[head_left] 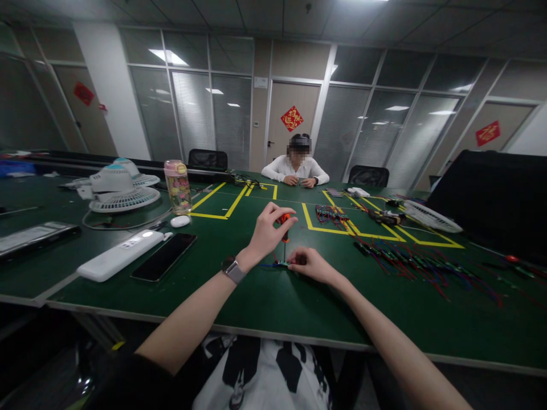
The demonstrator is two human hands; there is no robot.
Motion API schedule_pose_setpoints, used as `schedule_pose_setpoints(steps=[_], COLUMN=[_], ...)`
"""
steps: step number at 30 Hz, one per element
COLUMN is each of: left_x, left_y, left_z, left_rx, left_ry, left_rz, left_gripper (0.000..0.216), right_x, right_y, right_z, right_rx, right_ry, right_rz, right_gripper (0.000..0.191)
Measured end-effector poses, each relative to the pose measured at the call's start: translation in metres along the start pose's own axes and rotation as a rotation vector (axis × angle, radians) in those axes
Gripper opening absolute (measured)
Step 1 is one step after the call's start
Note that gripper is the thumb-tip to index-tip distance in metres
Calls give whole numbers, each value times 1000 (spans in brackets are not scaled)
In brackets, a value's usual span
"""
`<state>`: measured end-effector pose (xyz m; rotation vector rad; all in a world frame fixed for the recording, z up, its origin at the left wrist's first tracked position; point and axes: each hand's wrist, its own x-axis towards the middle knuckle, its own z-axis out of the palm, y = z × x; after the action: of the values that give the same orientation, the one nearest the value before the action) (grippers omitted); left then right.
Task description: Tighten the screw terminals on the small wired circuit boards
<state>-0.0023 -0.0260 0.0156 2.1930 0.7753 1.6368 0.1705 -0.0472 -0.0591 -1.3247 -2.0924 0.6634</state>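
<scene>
My left hand (267, 232), with a watch on its wrist, is closed around the top of a screwdriver (285, 234) with an orange and black handle. The screwdriver stands upright, and its thin shaft runs down to a small green circuit board (281, 263) on the table. Blue wire shows at the board's left side. Low over the table, my right hand (314, 263) pinches the board's right edge, its fingertips partly hidden. Whether the screwdriver's tip sits in a screw is too small to tell.
On the green table (239, 307), several wired circuit boards (410, 259) lie to the right, more (331, 215) inside yellow tape. A phone (164, 257), white device (123, 255), bottle (178, 188) and fans (119, 191) stand left. Another person (294, 168) sits across.
</scene>
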Motion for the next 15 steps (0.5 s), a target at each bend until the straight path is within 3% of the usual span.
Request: schedule_pose_setpoints(steps=[2,5,10,15], left_x=[1,2,1,1], left_y=[1,-4,-17,-24], left_z=[0,1,4,5], left_rx=[-109,-344,-360,-295], left_ry=[-63,-172,-167,-71], left_rz=[3,-143,-232,-286], left_gripper=[26,32,41,40], right_x=[0,0,1,3], right_y=[0,0,-3,-4], right_z=[0,1,7,14], right_rx=[1,5,-2,10], right_ry=[-3,-8,86,109], right_rz=[0,-17,-45,-25], right_gripper=[16,16,18,13])
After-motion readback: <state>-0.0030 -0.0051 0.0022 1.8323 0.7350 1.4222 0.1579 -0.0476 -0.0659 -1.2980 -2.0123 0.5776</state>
